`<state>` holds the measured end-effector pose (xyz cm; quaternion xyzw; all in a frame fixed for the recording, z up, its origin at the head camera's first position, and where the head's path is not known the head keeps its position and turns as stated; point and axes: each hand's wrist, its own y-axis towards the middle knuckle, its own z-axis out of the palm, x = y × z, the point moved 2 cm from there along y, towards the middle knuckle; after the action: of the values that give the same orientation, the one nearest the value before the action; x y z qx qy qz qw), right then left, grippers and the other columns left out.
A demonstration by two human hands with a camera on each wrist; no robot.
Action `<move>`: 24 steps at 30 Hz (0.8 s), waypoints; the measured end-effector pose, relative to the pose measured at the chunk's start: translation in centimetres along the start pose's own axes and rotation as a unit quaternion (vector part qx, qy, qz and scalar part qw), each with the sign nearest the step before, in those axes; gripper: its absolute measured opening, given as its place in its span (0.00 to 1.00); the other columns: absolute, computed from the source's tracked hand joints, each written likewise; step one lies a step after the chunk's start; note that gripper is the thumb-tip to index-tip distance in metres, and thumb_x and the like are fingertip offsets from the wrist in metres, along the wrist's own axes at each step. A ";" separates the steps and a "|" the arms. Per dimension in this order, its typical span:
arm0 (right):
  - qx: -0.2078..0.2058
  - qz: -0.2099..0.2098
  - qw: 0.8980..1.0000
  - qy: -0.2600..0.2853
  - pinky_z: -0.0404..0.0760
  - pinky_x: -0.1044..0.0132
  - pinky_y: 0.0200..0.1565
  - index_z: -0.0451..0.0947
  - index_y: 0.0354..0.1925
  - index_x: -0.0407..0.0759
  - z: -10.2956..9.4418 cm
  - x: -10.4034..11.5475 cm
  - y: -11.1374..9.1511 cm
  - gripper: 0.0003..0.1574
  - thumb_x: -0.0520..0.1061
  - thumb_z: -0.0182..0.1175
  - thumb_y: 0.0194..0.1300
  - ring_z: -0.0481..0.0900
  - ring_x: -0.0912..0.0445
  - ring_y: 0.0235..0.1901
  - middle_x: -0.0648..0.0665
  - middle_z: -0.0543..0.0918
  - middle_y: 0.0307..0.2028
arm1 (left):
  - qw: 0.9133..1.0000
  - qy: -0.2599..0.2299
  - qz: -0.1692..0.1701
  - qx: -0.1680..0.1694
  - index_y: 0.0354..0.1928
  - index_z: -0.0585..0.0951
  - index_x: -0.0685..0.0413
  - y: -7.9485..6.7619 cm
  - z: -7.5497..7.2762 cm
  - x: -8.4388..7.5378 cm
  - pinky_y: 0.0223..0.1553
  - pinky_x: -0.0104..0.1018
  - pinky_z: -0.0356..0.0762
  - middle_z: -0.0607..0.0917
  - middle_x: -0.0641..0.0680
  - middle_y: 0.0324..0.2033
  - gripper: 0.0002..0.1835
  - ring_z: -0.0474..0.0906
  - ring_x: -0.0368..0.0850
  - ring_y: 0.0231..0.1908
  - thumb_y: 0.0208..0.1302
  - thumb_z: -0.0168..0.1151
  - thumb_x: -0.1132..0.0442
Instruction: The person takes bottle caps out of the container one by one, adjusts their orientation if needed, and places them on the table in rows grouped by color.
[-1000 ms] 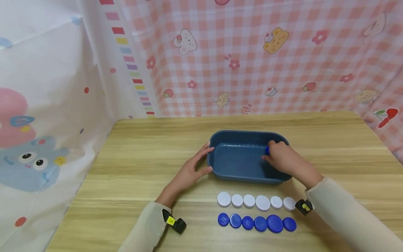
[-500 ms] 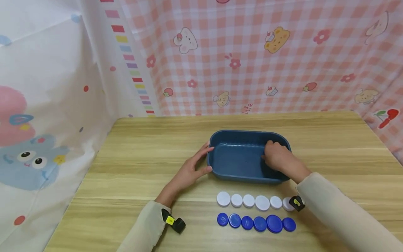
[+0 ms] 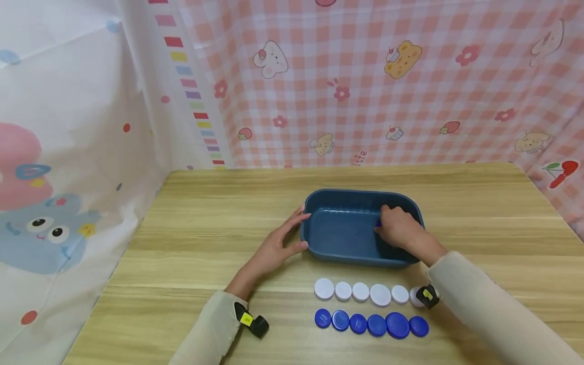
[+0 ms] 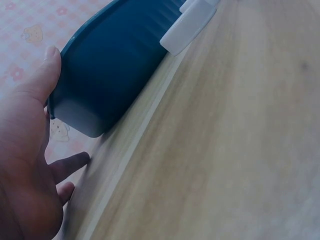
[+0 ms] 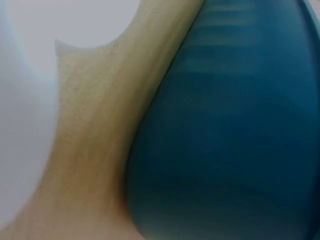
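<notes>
A dark blue oval basin (image 3: 347, 261) stands on the wooden table. My left hand (image 3: 272, 249) steadies its left end, fingers spread, thumb and index fingertips at the rim; the left wrist view shows the thumb against the basin's end and two lower fingers apart from it. My right hand (image 3: 401, 228) reaches inside the basin's right half, pinching a blue bottle cap (image 3: 378, 223) that is mostly hidden by the fingers. The right wrist view shows the basin's outer wall (image 5: 230, 125), but not the hand.
In front of the basin lies a row of white bottle caps (image 3: 360, 292), with a row of blue bottle caps (image 3: 376, 325) nearer to me. The right wrist camera (image 3: 427, 296) overlaps the rightmost white cap. A checked cloth (image 3: 301, 101) hangs behind the table.
My right hand has moved left inside the basin with the blue bottle cap, its sleeve and wrist camera shifting left too. My left hand and the cap rows have stayed put.
</notes>
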<state>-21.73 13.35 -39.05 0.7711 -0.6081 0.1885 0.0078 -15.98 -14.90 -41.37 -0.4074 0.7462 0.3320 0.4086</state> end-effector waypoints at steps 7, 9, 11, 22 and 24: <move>-0.030 -0.037 0.999 0.002 0.76 0.52 0.26 0.68 0.38 0.29 -1.1 0.1 -1.2 0.19 0.44 0.62 0.63 0.76 0.46 0.24 0.37 0.74 0.24 | 1.000 0.007 0.002 -0.001 0.70 0.64 0.53 0.0 0.1 0.0 0.69 0.47 0.49 0.52 0.49 0.73 0.32 0.49 0.43 0.71 0.66 0.61 0.65; -0.043 -0.059 0.997 0.002 0.74 0.53 0.25 0.69 0.37 0.29 -1.6 0.1 -1.8 0.18 0.43 0.63 0.63 0.74 0.48 0.22 0.40 0.74 0.22 | 1.000 0.008 0.003 -0.003 0.70 0.64 0.54 0.0 0.1 0.0 0.68 0.47 0.49 0.53 0.49 0.73 0.32 0.49 0.44 0.71 0.66 0.61 0.65; -0.059 -0.077 0.995 -0.002 0.75 0.53 0.26 0.69 0.37 0.29 -2.0 0.2 -2.5 0.18 0.43 0.64 0.62 0.74 0.48 0.22 0.40 0.74 0.22 | 1.000 0.008 0.003 -0.004 0.70 0.64 0.54 0.0 0.0 -0.1 0.68 0.48 0.49 0.53 0.49 0.73 0.31 0.49 0.44 0.71 0.66 0.61 0.65; -0.085 -0.100 0.991 0.002 0.76 0.59 0.24 0.71 0.40 0.27 -3.9 -0.4 -6.5 0.19 0.42 0.65 0.61 0.73 0.53 0.21 0.42 0.77 0.23 | 1.000 0.006 0.006 -0.003 0.70 0.64 0.55 0.1 0.1 -0.1 0.69 0.49 0.48 0.53 0.50 0.73 0.32 0.48 0.44 0.71 0.66 0.61 0.66; -0.081 -0.094 0.992 0.008 0.75 0.62 0.22 0.71 0.41 0.28 -4.0 -0.7 -7.2 0.19 0.42 0.65 0.61 0.73 0.54 0.20 0.43 0.77 0.23 | 1.000 0.005 0.006 -0.003 0.70 0.64 0.55 0.1 0.1 -0.1 0.69 0.49 0.48 0.53 0.50 0.73 0.32 0.48 0.44 0.71 0.66 0.61 0.65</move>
<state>-16.21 16.81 -33.95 0.8203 -0.5460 0.1427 0.0930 -15.99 -14.76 -41.34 -0.4052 0.7499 0.3345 0.4018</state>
